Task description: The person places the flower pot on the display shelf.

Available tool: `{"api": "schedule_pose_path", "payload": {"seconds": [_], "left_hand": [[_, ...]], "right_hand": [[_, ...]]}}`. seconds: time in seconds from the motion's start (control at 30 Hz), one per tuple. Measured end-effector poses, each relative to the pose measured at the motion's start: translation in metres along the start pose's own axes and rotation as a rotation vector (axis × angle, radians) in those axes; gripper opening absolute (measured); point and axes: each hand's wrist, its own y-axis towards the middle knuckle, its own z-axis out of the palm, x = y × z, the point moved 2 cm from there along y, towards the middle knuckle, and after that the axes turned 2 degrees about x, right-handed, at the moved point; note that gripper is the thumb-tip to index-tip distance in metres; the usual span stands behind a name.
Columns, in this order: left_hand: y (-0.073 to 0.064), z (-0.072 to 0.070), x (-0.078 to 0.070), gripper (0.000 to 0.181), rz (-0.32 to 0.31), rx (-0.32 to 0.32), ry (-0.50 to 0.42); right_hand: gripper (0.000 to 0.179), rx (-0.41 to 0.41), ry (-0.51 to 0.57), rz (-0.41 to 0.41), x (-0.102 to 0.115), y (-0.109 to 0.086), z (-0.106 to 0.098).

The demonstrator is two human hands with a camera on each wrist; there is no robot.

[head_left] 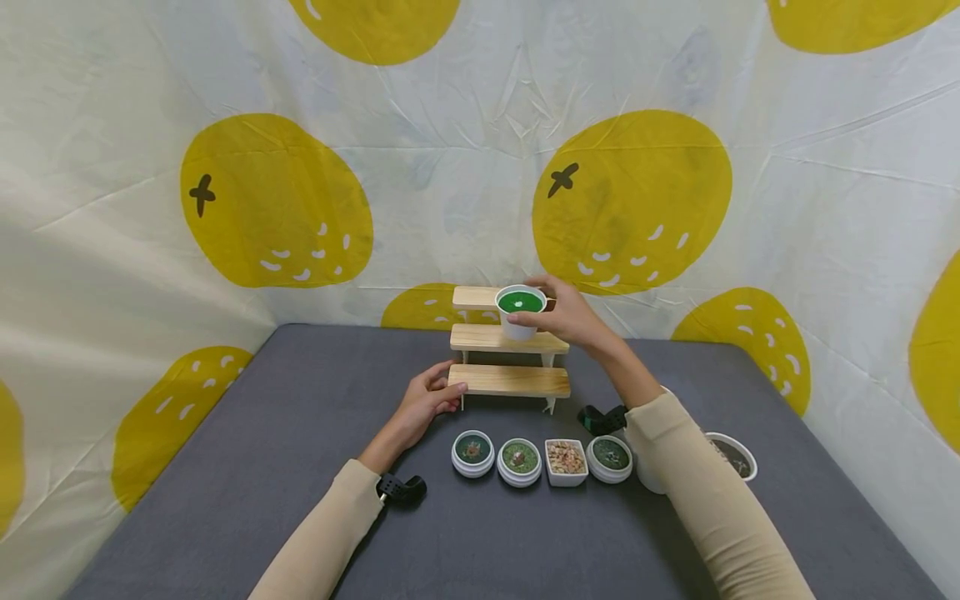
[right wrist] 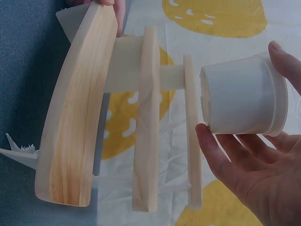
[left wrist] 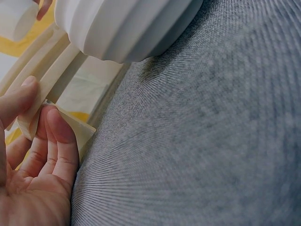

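Observation:
A three-tier wooden display stand (head_left: 510, 381) with pale side supports stands at the middle back of the table. My left hand (head_left: 420, 404) grips the left end of its lowest step, thumb on top and fingers underneath. My right hand (head_left: 572, 318) holds a white cup (head_left: 517, 302) with a green top between thumb and fingers. In the head view the cup is in front of the stand's upper steps. From the right wrist, the cup's base (right wrist: 207, 101) appears close beside the top step (right wrist: 193, 141); whether they touch I cannot tell.
Before the stand sit three round white pots (head_left: 472, 468), (head_left: 519, 476), (head_left: 610, 470) and a square white dish (head_left: 567, 475) of small pinkish pieces. A larger white pot (head_left: 752, 467) is partly behind my right sleeve. Patterned fabric (head_left: 450, 192) hangs behind the grey table (head_left: 510, 550).

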Motion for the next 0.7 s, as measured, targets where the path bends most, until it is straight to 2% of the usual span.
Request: {"api": "schedule_pose_path", "payload": {"seconds": [0.53,0.7], "left_hand": [[0.000,0.000,0.001,0.066,-0.012,-0.015,-0.006],[0.000,0.000,0.000,0.065,-0.005,-0.015,-0.003]], "right_hand": [[0.080,0.051,0.082,0.049,0.003,0.008,0.004],[0.080,0.052,0.111,0.039,0.005,0.012,0.005]]}}
